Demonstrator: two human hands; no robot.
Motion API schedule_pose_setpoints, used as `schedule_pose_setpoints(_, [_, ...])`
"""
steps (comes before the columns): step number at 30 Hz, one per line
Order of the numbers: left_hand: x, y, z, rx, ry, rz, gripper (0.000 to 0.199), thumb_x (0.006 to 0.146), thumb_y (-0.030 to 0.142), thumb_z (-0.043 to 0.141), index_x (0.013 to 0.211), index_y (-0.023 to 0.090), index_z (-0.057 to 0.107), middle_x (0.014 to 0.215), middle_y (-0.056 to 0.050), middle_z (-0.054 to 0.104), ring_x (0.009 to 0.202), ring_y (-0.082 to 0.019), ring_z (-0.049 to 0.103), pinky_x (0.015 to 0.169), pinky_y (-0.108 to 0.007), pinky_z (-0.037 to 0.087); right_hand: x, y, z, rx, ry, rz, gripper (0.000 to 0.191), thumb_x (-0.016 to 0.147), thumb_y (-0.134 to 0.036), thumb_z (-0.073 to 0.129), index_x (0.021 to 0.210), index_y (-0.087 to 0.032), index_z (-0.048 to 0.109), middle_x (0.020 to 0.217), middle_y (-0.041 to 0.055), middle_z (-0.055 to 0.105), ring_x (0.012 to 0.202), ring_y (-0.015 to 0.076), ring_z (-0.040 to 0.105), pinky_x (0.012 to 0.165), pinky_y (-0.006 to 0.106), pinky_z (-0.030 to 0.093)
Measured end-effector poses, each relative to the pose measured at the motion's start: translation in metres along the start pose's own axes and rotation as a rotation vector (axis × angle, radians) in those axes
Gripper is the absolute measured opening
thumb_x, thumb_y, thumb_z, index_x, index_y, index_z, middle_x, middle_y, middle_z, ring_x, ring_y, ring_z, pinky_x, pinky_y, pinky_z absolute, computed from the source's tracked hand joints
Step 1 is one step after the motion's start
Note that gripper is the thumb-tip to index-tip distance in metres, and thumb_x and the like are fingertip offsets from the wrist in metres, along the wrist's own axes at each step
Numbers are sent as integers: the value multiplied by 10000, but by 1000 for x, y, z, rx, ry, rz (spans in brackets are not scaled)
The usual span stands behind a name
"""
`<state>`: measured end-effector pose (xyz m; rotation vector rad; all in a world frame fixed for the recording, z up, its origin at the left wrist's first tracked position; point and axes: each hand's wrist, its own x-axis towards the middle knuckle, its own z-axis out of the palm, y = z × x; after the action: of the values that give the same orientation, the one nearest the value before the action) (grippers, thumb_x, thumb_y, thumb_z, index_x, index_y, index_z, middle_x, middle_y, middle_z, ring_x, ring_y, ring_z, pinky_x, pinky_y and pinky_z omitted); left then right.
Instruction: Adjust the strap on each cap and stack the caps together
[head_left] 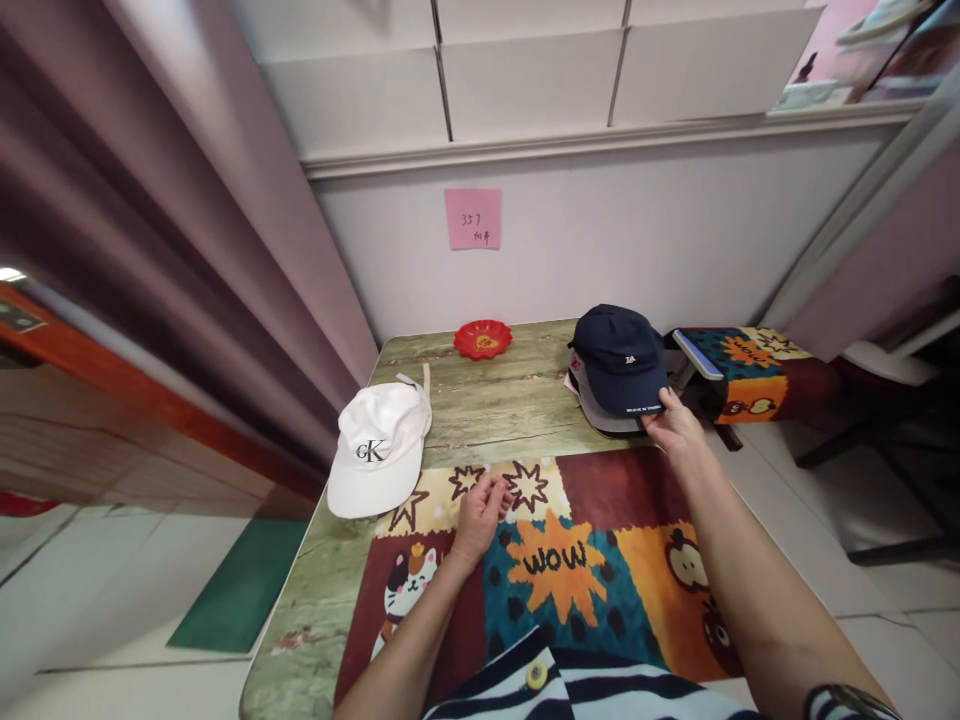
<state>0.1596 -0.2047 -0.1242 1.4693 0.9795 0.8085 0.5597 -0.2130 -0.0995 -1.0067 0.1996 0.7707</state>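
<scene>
- The navy cap (621, 360) tops a stack of caps near the desk's far right edge, and the right hand (677, 425) pinches its brim between thumb and fingers.
- It looks like the lifting step; next calls for a clean peel off the grey cap (592, 410) beneath.
- The left hand (480, 512) rests loosely curled and empty on the patterned mat (577, 560).
- The white cap (379, 448) sits at the left edge, with a red dish (483, 339) by the far edge.

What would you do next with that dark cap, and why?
Probably lift the navy cap off the stack: the right hand already touches its brim, it sits on top of other caps, and the left hand rests idle on the mat.
</scene>
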Motion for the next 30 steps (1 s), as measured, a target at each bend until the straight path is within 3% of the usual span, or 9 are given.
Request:
schedule_pose_setpoints(4, [1, -3, -1, -7, 4, -3, 366, 924, 540, 573, 878, 180, 624, 724, -24, 676, 579, -123, 567, 560, -236, 466, 10, 7, -5, -49, 80, -41, 180, 907, -48, 612, 967, -211, 661, 847, -38, 756, 693, 95, 711, 799, 287, 646])
schedule_pose_setpoints(10, [2, -8, -1, -13, -7, 0, 317, 914, 495, 587, 912, 180, 616, 734, -23, 676, 585, -123, 573, 557, -232, 458, 22, 8, -5, -153, 112, -150, 77, 857, -123, 703, 863, -171, 642, 869, 10, 746, 769, 115, 723, 816, 249, 635])
schedule_pose_setpoints(15, [1, -8, -1, -10, -11, -5, 308, 909, 484, 591, 925, 178, 615, 740, -25, 677, 586, -124, 571, 561, -234, 456, 18, 16, -17, -398, 264, -296, 222, 731, -214, 787, 849, -174, 603, 814, 3, 702, 763, 178, 704, 788, 385, 650])
schedule_pose_setpoints(18, [1, -7, -1, -5, -17, -6, 306, 910, 481, 588, 924, 177, 614, 743, -27, 678, 594, -126, 574, 571, -237, 460, 11, 17, -27, -596, 347, -428, 382, 625, -275, 845, 924, -176, 627, 1022, 77, 709, 1052, 286, 678, 980, 505, 567])
schedule_pose_setpoints(20, [1, -7, -1, 0, -16, -7, 301, 911, 476, 586, 927, 176, 614, 745, -27, 677, 597, -126, 572, 576, -239, 460, 6, 14, -28, -712, 383, -534, 534, 590, -257, 850, 1071, -164, 637, 1298, 161, 622, 1309, 346, 536, 1153, 529, 408])
schedule_pose_setpoints(23, [1, -7, -1, 0, -17, -8, 300, 909, 474, 584, 926, 176, 618, 743, -25, 674, 591, -125, 566, 571, -238, 454, 0, 9, -17, -825, 371, -676, 742, 659, -304, 812, 1332, -134, 547, 1522, 215, 438, 1474, 340, 353, 1246, 472, 240])
schedule_pose_setpoints(27, [1, -9, 0, -8, -14, -15, 294, 901, 468, 594, 920, 176, 616, 740, -23, 672, 586, -125, 564, 569, -237, 450, -4, 10, 17, -1109, 230, -827, 979, 704, -565, 790, 1471, -79, 425, 1547, 270, 411, 1469, 392, 350, 1212, 532, 257])
schedule_pose_setpoints(30, [1, -10, 0, 0, -11, -15, 290, 906, 464, 589, 919, 176, 616, 740, -23, 673, 587, -125, 567, 574, -238, 453, -5, 17, 41, -1306, 182, -846, 1174, 650, -698, 783, 1513, -36, 343, 1539, 329, 393, 1454, 448, 346, 1186, 602, 233])
